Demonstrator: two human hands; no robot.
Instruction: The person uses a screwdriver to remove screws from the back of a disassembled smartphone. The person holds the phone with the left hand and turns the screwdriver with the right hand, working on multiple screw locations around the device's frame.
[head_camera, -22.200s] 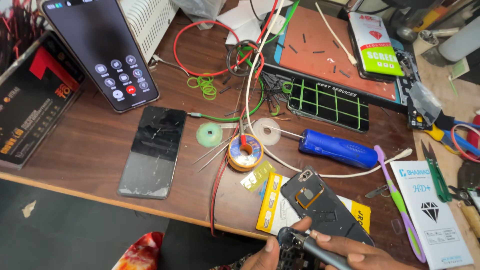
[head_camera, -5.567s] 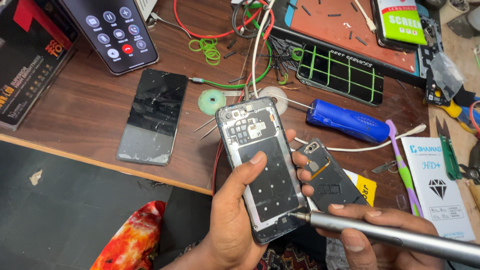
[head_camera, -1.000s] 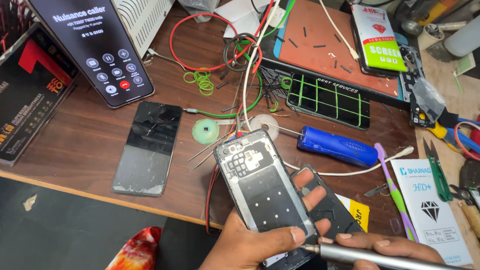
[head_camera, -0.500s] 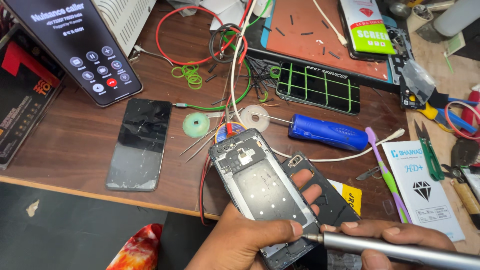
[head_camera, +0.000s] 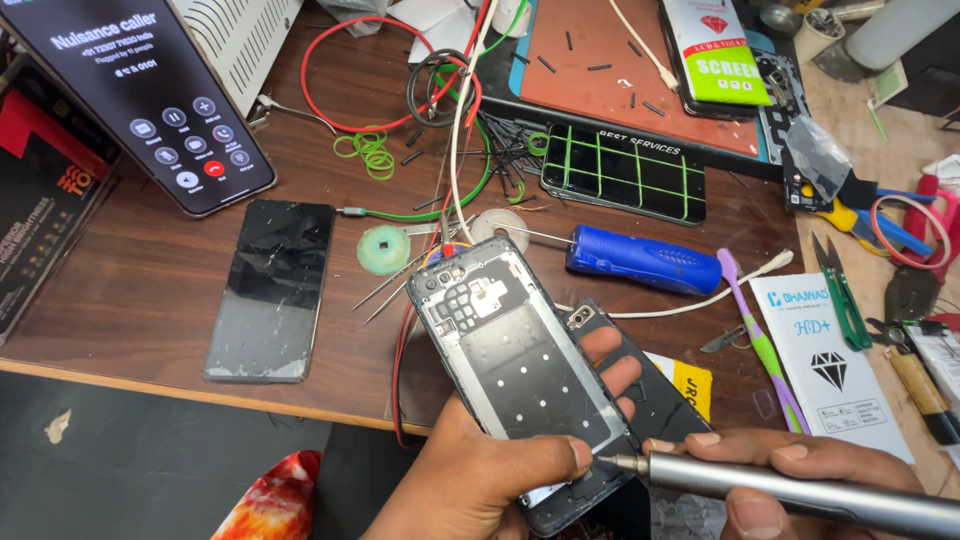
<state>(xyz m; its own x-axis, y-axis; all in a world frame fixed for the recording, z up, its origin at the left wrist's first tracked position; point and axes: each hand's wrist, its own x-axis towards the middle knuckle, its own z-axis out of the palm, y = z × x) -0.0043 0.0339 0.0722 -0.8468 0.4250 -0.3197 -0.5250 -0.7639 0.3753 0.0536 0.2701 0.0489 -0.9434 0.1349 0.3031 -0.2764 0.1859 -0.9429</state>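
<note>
My left hand (head_camera: 470, 480) grips an opened phone body (head_camera: 510, 350) with its back cover off, tilted up above the desk's front edge. The thumb lies across its lower part and the fingers curl behind it. My right hand (head_camera: 790, 475) holds a grey pen-shaped electric screwdriver (head_camera: 800, 490). Its tip touches the lower right edge of the phone body, just beyond my left thumb. A dark back cover (head_camera: 650, 385) lies on the desk behind the phone.
A cracked dark screen (head_camera: 270, 290) lies at the left. A lit phone (head_camera: 140, 100) leans at the back left. A blue-handled tool (head_camera: 645, 262), purple toothbrush (head_camera: 760, 340), white box (head_camera: 830, 360), green scissors (head_camera: 840, 295), wires (head_camera: 440, 100) and an orange mat (head_camera: 620, 70) crowd the brown desk (head_camera: 130, 300).
The view has shifted slightly. The phone body stays in my left hand, and the screwdriver tip has stayed at its lower right edge.
</note>
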